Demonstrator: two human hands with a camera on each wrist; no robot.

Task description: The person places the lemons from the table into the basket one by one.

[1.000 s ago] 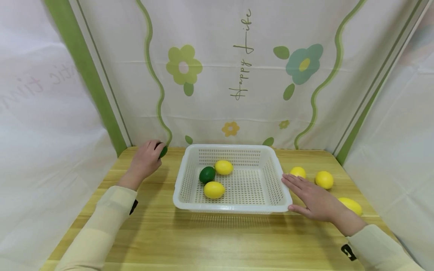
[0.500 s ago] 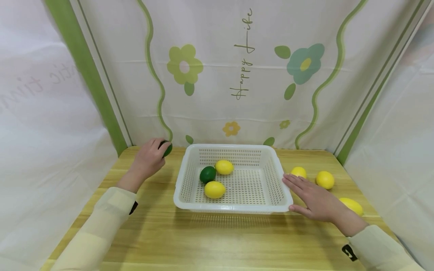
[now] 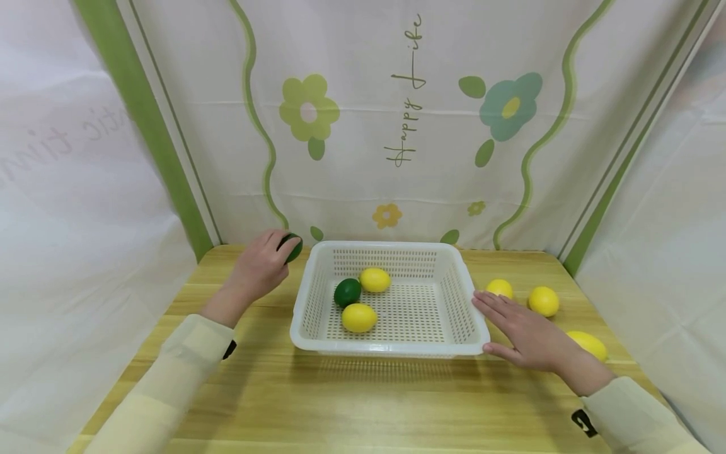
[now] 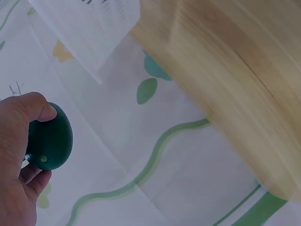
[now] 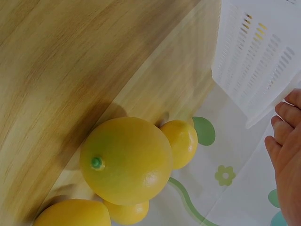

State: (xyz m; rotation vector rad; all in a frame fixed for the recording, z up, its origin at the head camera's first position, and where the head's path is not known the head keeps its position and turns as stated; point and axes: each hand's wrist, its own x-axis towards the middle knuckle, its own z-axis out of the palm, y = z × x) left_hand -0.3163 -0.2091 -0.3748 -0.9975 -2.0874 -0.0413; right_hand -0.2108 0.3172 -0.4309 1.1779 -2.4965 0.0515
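Looking down from the head view: left hand (image 3: pixel 258 268) curls round a green lime (image 3: pixel 293 248), lifted just outside the far-left corner of the white basket (image 3: pixel 391 348). Right hand (image 3: pixel 524 334) lies flat, fingers straight, against the basket's right rim, probably steadying it. Inside sit two lemons (image 3: pixel 358 318) and another lime (image 3: pixel 346 292).

Left wrist view: thumb and fingers pinch the lime (image 4: pixel 49 139) in the air, clear of the tabletop (image 4: pixel 244 80).

Right wrist view: loose lemons (image 5: pixel 126 160) cluster behind the flat hand (image 5: pixel 287 160), none touched.
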